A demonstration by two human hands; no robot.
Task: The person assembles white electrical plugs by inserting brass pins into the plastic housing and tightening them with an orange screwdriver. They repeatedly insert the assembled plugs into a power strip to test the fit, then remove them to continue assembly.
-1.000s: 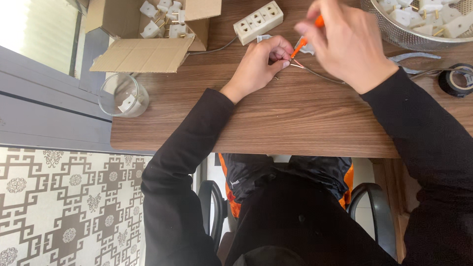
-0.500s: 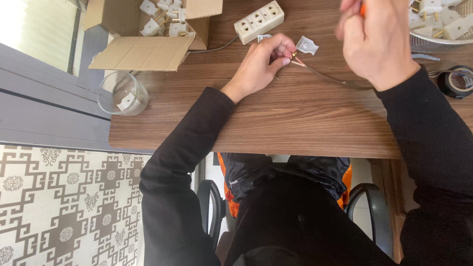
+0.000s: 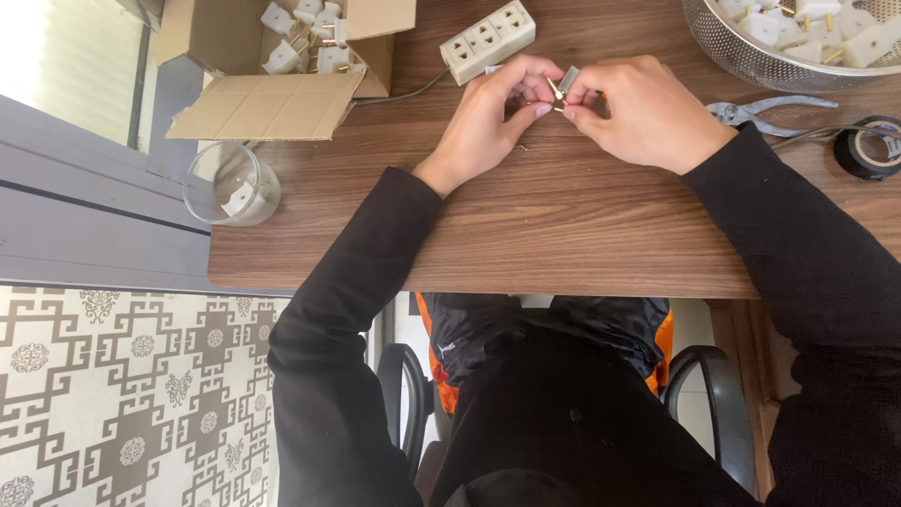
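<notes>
Both hands meet over the far middle of the wooden worktop (image 3: 563,225), fingertips pinched together on one small part. Left hand (image 3: 493,117) is curled, thumb and forefinger closed on the small plug piece (image 3: 565,83), grey-white with brass prongs showing. Right hand (image 3: 648,108) is closed on the same piece from the other side, fingers wrapped tight; a sliver of orange shows under it, can't tell what it is. The piece is held just above the worktop, between the two hands, not resting on anything.

Just beyond the left hand: a white multi-socket strip (image 3: 488,39), lying at a slant, cable running off to the left under the cardboard box (image 3: 272,99). The box is open, flaps down, with white plug parts (image 3: 305,38) inside. Near the worktop's left edge stands a clear glass (image 3: 230,183) with one white part in it.

Right of the hands: metal pliers (image 3: 765,113) lie flat, just beside the right wrist. Beyond them a steel mesh bowl (image 3: 741,56) full of white plug pieces. At the right edge, a roll of black tape (image 3: 868,148), with a thin cable touching it.

Black sleeves on both arms. Patterned floor (image 3: 113,394) lower left.
</notes>
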